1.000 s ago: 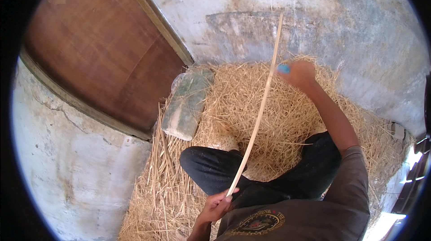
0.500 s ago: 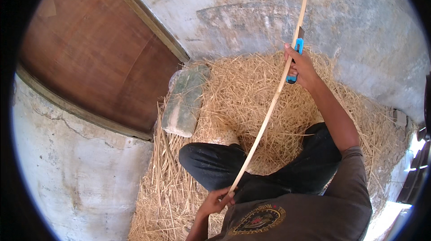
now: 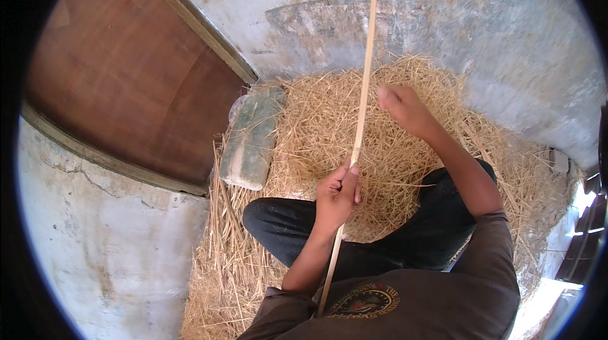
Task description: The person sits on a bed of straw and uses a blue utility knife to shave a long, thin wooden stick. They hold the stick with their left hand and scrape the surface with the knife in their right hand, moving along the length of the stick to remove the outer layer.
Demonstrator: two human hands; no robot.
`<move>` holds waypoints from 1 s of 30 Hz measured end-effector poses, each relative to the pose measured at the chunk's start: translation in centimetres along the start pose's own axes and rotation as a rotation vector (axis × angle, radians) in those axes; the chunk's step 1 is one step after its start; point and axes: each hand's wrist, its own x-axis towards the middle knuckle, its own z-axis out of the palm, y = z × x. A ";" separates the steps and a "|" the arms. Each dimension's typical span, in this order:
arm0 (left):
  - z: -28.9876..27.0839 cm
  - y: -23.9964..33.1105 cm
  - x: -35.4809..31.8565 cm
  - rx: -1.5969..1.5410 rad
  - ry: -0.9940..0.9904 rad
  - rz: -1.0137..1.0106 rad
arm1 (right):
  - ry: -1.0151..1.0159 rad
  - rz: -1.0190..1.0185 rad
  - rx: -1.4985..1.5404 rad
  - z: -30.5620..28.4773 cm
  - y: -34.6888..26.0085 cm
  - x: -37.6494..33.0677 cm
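A long, narrow, pale strip of bamboo or wood (image 3: 365, 80) runs from near my lap up past the straw, bending slightly at a joint just above my left hand. My left hand (image 3: 339, 195) is closed around its middle, thumb lying along it. To the right of the strip, apart from it, my right hand (image 3: 405, 111) is raised with its fingers curled. Motion blurs those fingertips, and whatever they may hold is hidden. The blue utility knife seen earlier does not show now. Black trousers (image 3: 285, 223) cover my crossed legs, under the strip's lower part.
Dry straw (image 3: 316, 125) covers the floor around me. A greyish-green block (image 3: 250, 144) lies on it at left, near a brown wooden panel (image 3: 139, 80) with a timber frame. Stained plaster walls (image 3: 494, 36) stand ahead and to the left. A small grey block (image 3: 560, 161) sits far right.
My left hand has moved up from the strip's lower end to its middle. My right hand has let go of the strip and shifted slightly down and left; the strip is now more upright.
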 end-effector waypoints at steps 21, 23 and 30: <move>-1.3 -0.8 0.1 -0.040 0.124 0.002 | 0.053 -0.634 -0.734 4.4 1.0 -1.5; -1.2 -0.6 0.5 -0.095 0.113 -0.031 | 0.032 -0.652 -0.747 4.5 1.9 -0.8; -2.2 3.3 -4.4 0.017 0.132 -0.194 | 0.328 0.381 -0.716 -7.8 10.1 6.9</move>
